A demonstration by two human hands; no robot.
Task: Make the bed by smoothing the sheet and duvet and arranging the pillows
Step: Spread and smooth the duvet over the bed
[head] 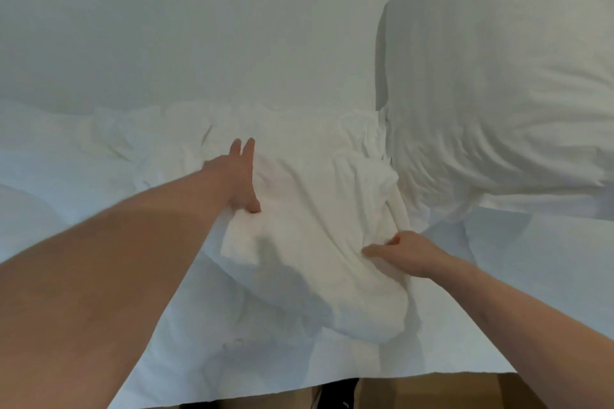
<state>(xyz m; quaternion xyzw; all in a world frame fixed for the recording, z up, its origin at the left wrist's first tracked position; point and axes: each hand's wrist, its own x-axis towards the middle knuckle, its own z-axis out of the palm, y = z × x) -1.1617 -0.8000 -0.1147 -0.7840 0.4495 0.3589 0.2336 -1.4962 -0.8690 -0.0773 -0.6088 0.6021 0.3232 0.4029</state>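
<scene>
Left of the plump white pillow (498,83), the left hand (241,183) lies flat, fingers spread, on the rumpled white duvet (305,196). The right hand (403,252), nearer the pillow, seems to pinch a fold. Smoothing is underway; next, draw it taut.

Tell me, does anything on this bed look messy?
Yes. The duvet is bunched into a crumpled heap near the bed's edge, between the left hand and right hand, instead of lying flat. The pillow beside it looks creased too.
</scene>
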